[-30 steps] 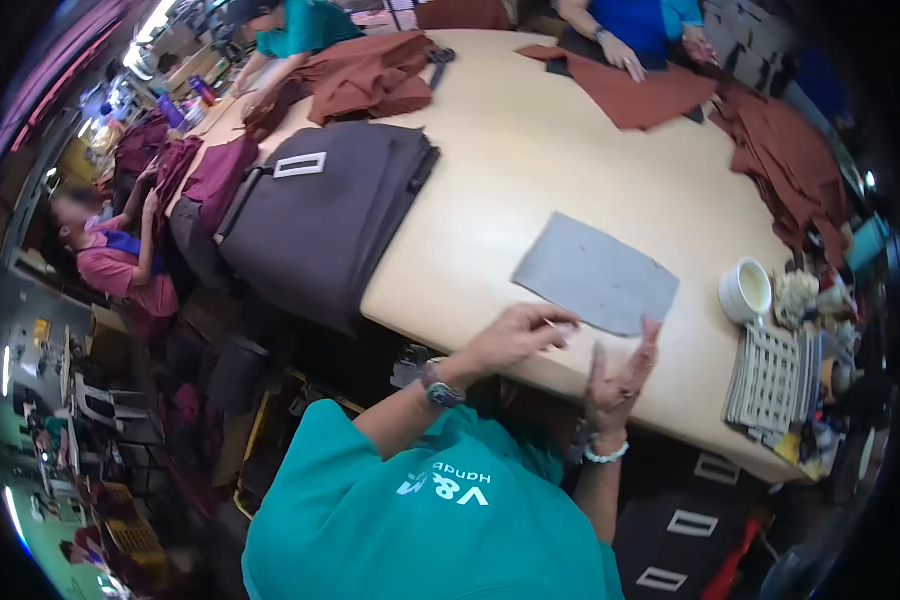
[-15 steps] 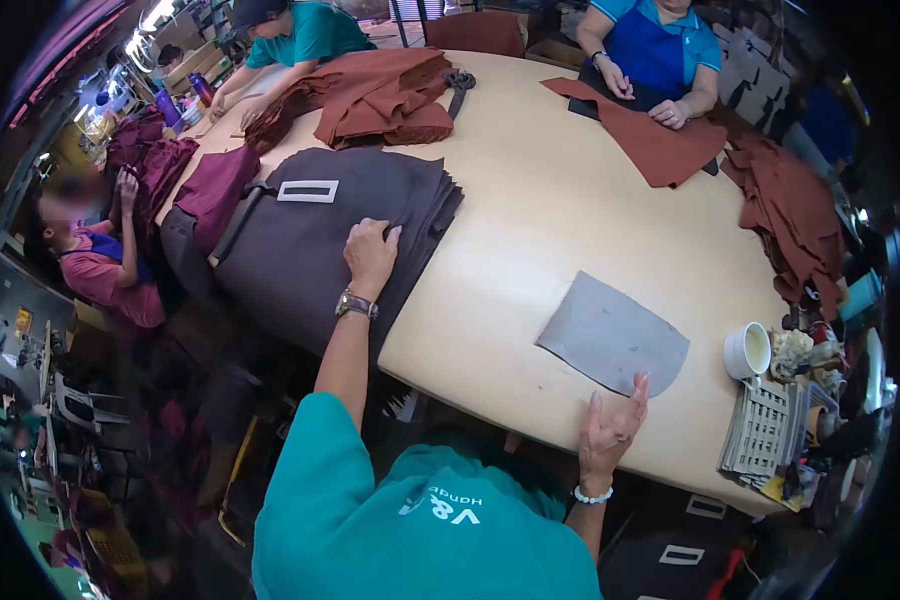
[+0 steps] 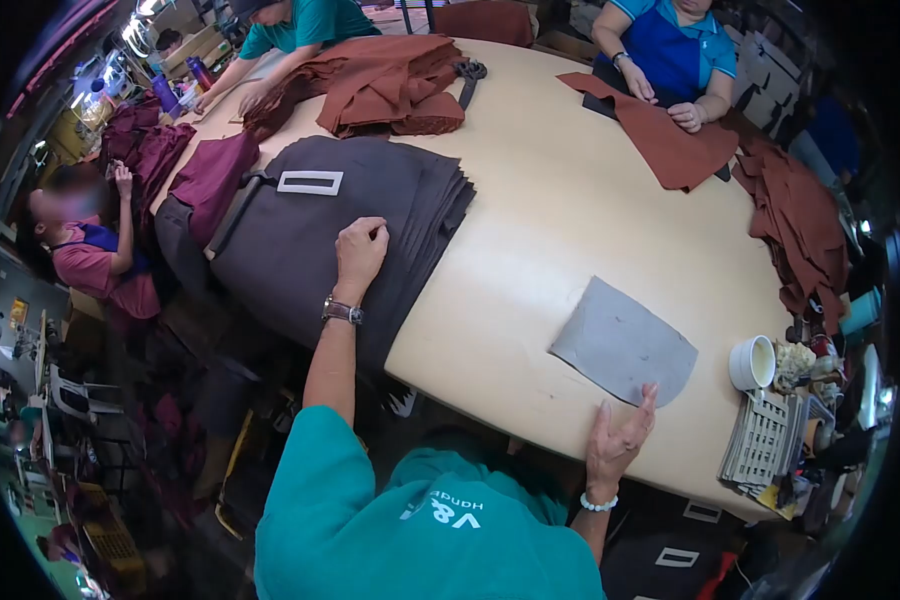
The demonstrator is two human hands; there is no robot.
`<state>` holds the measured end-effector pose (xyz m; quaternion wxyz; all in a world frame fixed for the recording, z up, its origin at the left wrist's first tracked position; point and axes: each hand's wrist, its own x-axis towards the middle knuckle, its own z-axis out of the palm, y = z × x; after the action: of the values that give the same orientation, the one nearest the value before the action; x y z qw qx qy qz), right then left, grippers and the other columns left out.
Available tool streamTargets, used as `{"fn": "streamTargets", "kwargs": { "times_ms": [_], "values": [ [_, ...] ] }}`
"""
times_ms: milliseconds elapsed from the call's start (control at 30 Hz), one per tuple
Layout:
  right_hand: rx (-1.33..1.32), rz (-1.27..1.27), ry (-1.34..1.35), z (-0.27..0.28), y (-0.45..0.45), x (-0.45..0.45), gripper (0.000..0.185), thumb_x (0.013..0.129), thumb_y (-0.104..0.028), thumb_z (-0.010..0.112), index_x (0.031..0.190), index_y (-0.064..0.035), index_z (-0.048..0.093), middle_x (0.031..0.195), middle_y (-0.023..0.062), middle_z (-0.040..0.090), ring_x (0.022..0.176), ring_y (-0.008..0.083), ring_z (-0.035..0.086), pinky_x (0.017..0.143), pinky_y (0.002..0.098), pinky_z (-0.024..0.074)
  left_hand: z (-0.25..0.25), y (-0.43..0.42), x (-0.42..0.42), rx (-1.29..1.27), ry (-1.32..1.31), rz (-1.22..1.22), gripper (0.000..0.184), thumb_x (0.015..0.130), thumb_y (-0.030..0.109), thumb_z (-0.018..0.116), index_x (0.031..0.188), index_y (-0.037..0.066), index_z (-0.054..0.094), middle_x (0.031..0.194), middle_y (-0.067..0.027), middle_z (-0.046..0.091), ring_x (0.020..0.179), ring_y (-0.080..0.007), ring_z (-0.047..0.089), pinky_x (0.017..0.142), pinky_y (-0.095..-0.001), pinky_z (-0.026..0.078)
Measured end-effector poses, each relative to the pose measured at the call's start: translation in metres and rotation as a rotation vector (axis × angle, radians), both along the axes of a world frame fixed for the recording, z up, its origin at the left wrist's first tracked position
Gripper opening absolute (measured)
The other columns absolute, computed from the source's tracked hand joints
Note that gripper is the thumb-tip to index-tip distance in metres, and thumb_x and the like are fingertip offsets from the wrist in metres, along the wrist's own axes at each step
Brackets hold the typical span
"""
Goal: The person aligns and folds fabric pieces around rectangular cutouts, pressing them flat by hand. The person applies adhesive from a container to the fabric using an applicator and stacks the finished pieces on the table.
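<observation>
My left hand (image 3: 360, 258), with a watch at the wrist, is over the stack of dark grey cloth (image 3: 310, 235). Its fingers are curled together, and whatever they may pinch is too small to make out. A white rectangular frame (image 3: 310, 183) lies on the stack, above and left of that hand. On the right, my right hand (image 3: 618, 440), wearing a beaded bracelet, rests at the table's near edge with its fingers apart and empty. Its fingertips meet the lower edge of a grey piece (image 3: 627, 342) lying flat on the table (image 3: 510, 230).
Rust-coloured cloth (image 3: 395, 85) is heaped at the back left, and more (image 3: 790, 215) hangs at the right. A white cup (image 3: 751, 363) stands by a lattice basket (image 3: 765, 437). Co-workers are at the far side and left; one handles a rust piece (image 3: 670, 140).
My left hand has moved from near my right hand to the dark stack at the left, its fingers now curled in. My right hand stays by the grey piece.
</observation>
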<state>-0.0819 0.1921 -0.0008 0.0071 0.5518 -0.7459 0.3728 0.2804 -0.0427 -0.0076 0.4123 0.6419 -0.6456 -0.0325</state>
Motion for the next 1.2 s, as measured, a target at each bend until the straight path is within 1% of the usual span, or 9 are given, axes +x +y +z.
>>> {"fn": "streamTargets", "kwargs": {
  "times_ms": [67, 167, 300, 500, 700, 900, 1100, 1133, 1200],
  "values": [
    [0.000, -0.004, -0.001, 0.000, -0.001, 0.001, 0.067, 0.078, -0.007, 0.060, 0.135, 0.0038, 0.027, 0.127, 0.0230, 0.043, 0.119, 0.0366, 0.039, 0.101, 0.0418, 0.0290, 0.010, 0.006, -0.005, 0.015, 0.019, -0.006, 0.019, 0.075, 0.018, 0.063, 0.084, 0.001, 0.067, 0.090, -0.0116, 0.065, 0.078, -0.0294, 0.063, 0.070, -0.0369, 0.050],
    [0.032, -0.016, 0.005, 0.001, -0.002, 0.002, 0.067, 0.079, -0.010, 0.060, 0.135, 0.0041, 0.027, 0.128, 0.0228, 0.043, 0.120, 0.0363, 0.039, 0.102, 0.0431, 0.0271, 0.016, 0.011, -0.018, -0.061, -0.307, -0.015, 0.016, 0.075, 0.016, 0.061, 0.080, 0.001, 0.065, 0.085, -0.0121, 0.065, 0.074, -0.0302, 0.063, 0.069, -0.0379, 0.050],
    [0.063, -0.016, -0.005, 0.001, -0.001, 0.002, 0.067, 0.080, -0.015, 0.059, 0.134, 0.0050, 0.027, 0.130, 0.0221, 0.041, 0.123, 0.0353, 0.037, 0.104, 0.0453, 0.0234, 0.018, 0.009, -0.014, -0.027, -0.233, 0.036, 0.016, 0.074, 0.014, 0.061, 0.080, 0.000, 0.065, 0.084, -0.0132, 0.065, 0.075, -0.0308, 0.063, 0.070, -0.0377, 0.050],
    [0.061, -0.015, 0.010, 0.001, -0.003, 0.003, 0.067, 0.079, -0.014, 0.060, 0.135, 0.0051, 0.027, 0.128, 0.0219, 0.043, 0.121, 0.0351, 0.039, 0.103, 0.0446, 0.0249, 0.008, 0.007, 0.001, -0.038, 0.059, 0.042, 0.018, 0.076, 0.013, 0.062, 0.087, 0.000, 0.067, 0.087, -0.0161, 0.066, 0.076, -0.0275, 0.065, 0.070, -0.0330, 0.051],
    [0.068, -0.018, 0.037, 0.000, -0.003, 0.000, 0.069, 0.078, -0.013, 0.061, 0.135, 0.0051, 0.026, 0.128, 0.0217, 0.043, 0.120, 0.0357, 0.039, 0.102, 0.0438, 0.0267, 0.005, 0.002, 0.018, 0.157, 0.616, -0.029, 0.019, 0.078, 0.014, 0.067, 0.085, -0.003, 0.067, 0.074, -0.0064, 0.067, 0.065, -0.0111, 0.061, 0.063, -0.0235, 0.047],
    [0.064, -0.022, 0.014, -0.001, -0.001, 0.003, 0.069, 0.078, -0.013, 0.060, 0.135, 0.0053, 0.026, 0.128, 0.0220, 0.042, 0.120, 0.0360, 0.039, 0.102, 0.0435, 0.0273, 0.004, -0.001, 0.025, 0.252, 1.018, -0.078, 0.016, 0.079, 0.012, 0.068, 0.084, -0.003, 0.065, 0.074, -0.0014, 0.064, 0.063, -0.0059, 0.056, 0.058, -0.0191, 0.043],
    [0.036, -0.014, -0.006, -0.003, -0.003, 0.001, 0.064, 0.079, -0.014, 0.061, 0.133, 0.0054, 0.031, 0.125, 0.0230, 0.045, 0.119, 0.0369, 0.040, 0.102, 0.0428, 0.0271, 0.051, 0.020, -0.008, -0.276, 0.322, -0.105, 0.018, 0.083, 0.011, 0.063, 0.076, -0.002, 0.054, 0.088, -0.0128, 0.061, 0.087, -0.0168, 0.056, 0.078, -0.0283, 0.043],
    [0.032, -0.021, -0.003, -0.003, -0.002, 0.001, 0.063, 0.080, -0.015, 0.061, 0.132, 0.0053, 0.032, 0.125, 0.0234, 0.045, 0.119, 0.0370, 0.040, 0.102, 0.0426, 0.0273, 0.062, 0.030, -0.017, -0.139, 0.447, -0.186, 0.020, 0.083, 0.010, 0.061, 0.075, -0.003, 0.048, 0.096, -0.0189, 0.058, 0.095, -0.0209, 0.052, 0.086, -0.0321, 0.039],
    [0.029, 0.006, -0.013, -0.004, 0.000, 0.000, 0.064, 0.080, -0.012, 0.061, 0.135, 0.0031, 0.029, 0.126, 0.0228, 0.044, 0.116, 0.0345, 0.042, 0.100, 0.0411, 0.0297, 0.081, 0.056, -0.046, -0.015, 0.454, -0.361, 0.020, 0.084, 0.009, 0.060, 0.075, -0.003, 0.047, 0.103, -0.0197, 0.057, 0.095, -0.0210, 0.052, 0.087, -0.0314, 0.039]
  ]
}}
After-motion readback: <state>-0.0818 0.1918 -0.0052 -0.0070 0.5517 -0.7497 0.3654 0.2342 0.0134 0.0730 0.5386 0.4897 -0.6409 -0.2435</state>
